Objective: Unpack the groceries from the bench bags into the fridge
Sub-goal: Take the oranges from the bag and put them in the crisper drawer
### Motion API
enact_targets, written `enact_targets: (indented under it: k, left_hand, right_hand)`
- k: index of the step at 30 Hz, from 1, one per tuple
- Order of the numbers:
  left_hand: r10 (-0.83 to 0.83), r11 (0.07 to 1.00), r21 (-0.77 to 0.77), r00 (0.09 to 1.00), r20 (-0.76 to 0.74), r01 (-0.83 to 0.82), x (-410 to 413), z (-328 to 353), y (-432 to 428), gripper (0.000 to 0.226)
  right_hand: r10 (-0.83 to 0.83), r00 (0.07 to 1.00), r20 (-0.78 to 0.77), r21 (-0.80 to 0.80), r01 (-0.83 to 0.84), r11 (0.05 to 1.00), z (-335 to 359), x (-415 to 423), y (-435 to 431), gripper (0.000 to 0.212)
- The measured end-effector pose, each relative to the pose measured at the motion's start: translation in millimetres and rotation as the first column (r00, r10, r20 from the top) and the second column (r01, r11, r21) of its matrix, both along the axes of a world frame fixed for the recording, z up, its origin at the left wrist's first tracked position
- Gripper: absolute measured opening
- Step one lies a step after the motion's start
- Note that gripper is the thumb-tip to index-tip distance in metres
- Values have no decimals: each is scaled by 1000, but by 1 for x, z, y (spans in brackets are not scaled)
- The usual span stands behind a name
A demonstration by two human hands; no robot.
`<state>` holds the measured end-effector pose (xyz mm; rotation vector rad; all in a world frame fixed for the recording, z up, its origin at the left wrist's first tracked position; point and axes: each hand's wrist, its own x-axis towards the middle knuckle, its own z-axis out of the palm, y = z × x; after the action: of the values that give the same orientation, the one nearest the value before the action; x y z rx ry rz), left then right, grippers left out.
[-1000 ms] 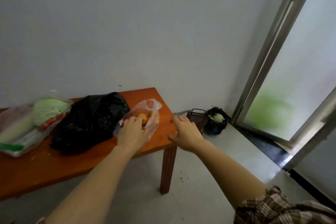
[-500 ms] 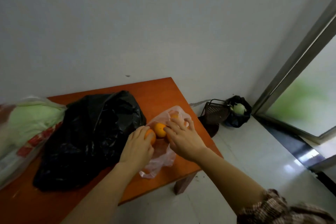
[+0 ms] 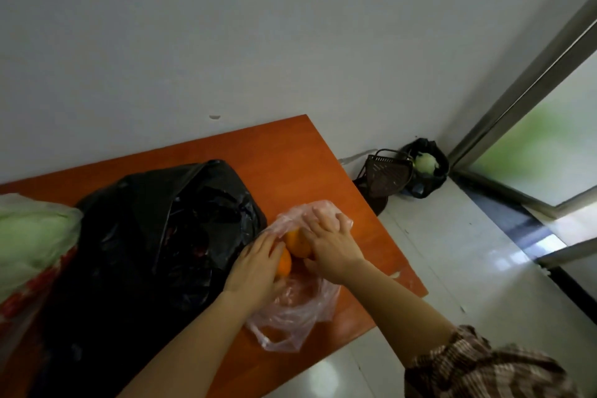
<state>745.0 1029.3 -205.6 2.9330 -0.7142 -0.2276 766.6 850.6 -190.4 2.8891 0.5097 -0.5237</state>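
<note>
Left hand (image 3: pixel 258 268) curls round one orange (image 3: pixel 284 265); right hand (image 3: pixel 332 242) grips the other orange (image 3: pixel 298 245). Both sit in the clear bag (image 3: pixel 290 317) on the bench (image 3: pixel 307 155), with the black bag (image 3: pixel 161 220) at nine o'clock. This looks like the taking-out step. Next, lift the oranges free without snagging the thin plastic, then carry them to the fridge, which is not in view.

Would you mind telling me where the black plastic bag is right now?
In the head view the black plastic bag lies on the orange bench, between the bagged cabbage on its left and the clear bag of oranges on its right.
</note>
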Motion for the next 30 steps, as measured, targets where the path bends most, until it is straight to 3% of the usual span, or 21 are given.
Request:
enact_targets:
  k: [3, 10, 15, 20, 22, 30]
  left_hand:
    - [-23, 999, 41, 994, -102, 27, 9, -5, 1, 77]
    - [-20, 988, 151, 995, -99, 35, 22, -17, -3, 80]
    - [-26, 990, 135, 993, -114, 41, 28, -18, -4, 77]
    - [-20, 995, 94, 994, -104, 30, 27, -20, -2, 72]
    - [-20, 995, 94, 994, -106, 30, 26, -21, -2, 70]
    - [-28, 991, 127, 992, -124, 43, 33, -15, -3, 73]
  right_hand:
    - [-40, 999, -31, -10, 39, 999, -5, 11, 8, 81]
    - [-80, 996, -47, -84, 76, 994, -13, 24, 22, 81]
    - [-53, 999, 0, -140, 52, 989, -12, 26, 24, 72]
    - [-90, 987, 134, -65, 99, 993, -16, 16, 22, 77]
    - [-57, 990, 129, -75, 67, 995, -22, 13, 20, 76]
    - [-184, 981, 62, -46, 187, 981, -13, 24, 25, 78]
